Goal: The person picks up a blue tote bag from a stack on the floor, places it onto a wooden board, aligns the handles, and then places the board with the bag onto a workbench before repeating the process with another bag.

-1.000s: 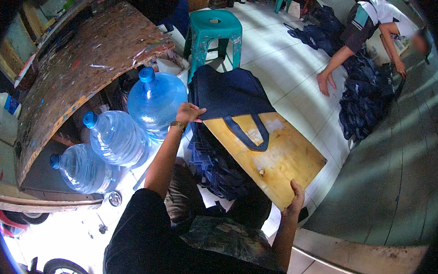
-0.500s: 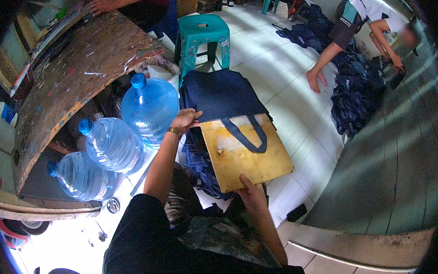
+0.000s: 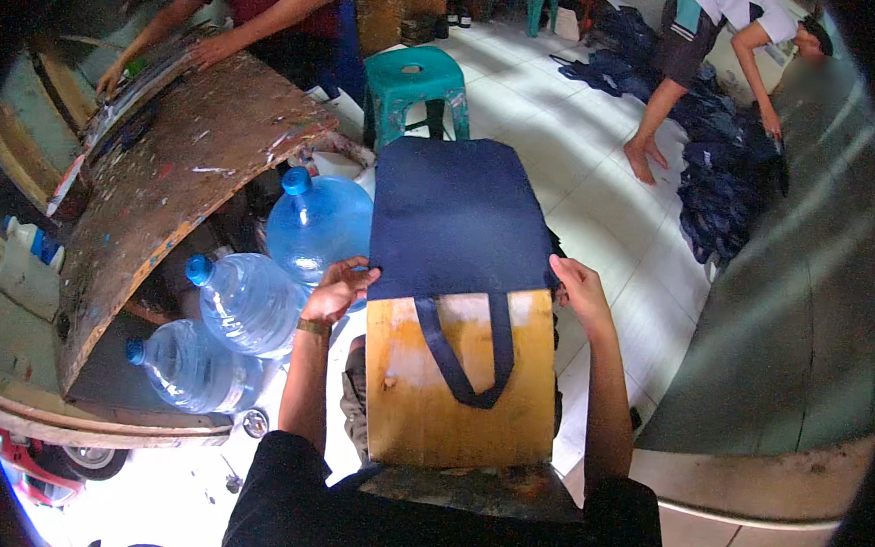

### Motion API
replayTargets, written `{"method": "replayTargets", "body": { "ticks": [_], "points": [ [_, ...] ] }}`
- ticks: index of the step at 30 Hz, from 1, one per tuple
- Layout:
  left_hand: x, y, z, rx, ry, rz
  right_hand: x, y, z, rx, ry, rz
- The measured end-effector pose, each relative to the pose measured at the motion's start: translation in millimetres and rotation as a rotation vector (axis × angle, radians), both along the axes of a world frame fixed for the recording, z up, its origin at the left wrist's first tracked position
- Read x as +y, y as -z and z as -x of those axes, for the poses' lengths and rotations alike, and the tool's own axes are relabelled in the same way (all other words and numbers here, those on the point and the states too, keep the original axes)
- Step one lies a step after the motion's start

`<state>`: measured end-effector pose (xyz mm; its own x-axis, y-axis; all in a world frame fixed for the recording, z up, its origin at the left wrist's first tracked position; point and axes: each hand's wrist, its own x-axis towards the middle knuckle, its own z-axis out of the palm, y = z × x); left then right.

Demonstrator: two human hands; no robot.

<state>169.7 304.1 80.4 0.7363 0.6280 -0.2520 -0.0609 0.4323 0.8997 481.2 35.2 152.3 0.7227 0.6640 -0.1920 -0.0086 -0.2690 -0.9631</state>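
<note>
In front of me a navy fabric bag [image 3: 458, 215] covers the far part of a yellow, stained board [image 3: 456, 425], its strap handle [image 3: 502, 358] lying over the board. My left hand [image 3: 343, 288] grips the bag's lower left edge with fingers closed. My right hand [image 3: 579, 292] pinches the matching right edge. The board's near end rests against my dark clothing. More dark fabric shows just beyond the bag's right side, mostly hidden.
Three large water bottles [image 3: 245, 307] stand at my left beside a paint-marked wooden table [image 3: 174, 157], where a co-worker's hands [image 3: 209, 51] are. A green stool [image 3: 415, 77] stands ahead. At right, another barefoot person [image 3: 668, 107] bends over navy fabric piles [image 3: 713, 190].
The board has swung from angled to straight before me and the bag with it. My right hand has moved from the board's near edge up to the bag's right edge.
</note>
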Motion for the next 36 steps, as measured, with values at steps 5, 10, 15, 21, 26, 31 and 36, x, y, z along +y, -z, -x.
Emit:
{"method": "replayTargets", "body": {
  "ticks": [5,10,15,21,26,31,36],
  "points": [
    [-7.0,-7.0,29.1,-0.004,0.048,-0.107,-1.4,12.5,12.0,0.129,-0.108,-0.046],
    [-56.1,-58.4,51.0,-0.018,0.11,-0.143,-49.0,3.6,37.2,0.12,-0.155,0.024],
    [-114.8,-20.9,135.9,-0.068,0.416,0.119,-136.1,11.8,55.0,-0.076,-0.669,0.157],
    [-190.1,-64.5,162.8,-0.265,-0.003,0.105,-161.3,13.5,85.1,0.066,-0.609,0.095],
    [-166.7,-150.1,163.3,0.239,-0.288,-0.493,-55.4,-49.3,85.3,0.074,-0.537,-0.218],
    [-114.0,-216.3,179.5,0.21,-0.653,-0.748,98.3,-105.3,116.7,0.06,-0.559,-0.541],
    [-18.6,-222.4,251.8,0.496,-0.841,-0.885,230.9,-134.5,179.1,-0.132,-0.659,-0.559]
  ]
}}
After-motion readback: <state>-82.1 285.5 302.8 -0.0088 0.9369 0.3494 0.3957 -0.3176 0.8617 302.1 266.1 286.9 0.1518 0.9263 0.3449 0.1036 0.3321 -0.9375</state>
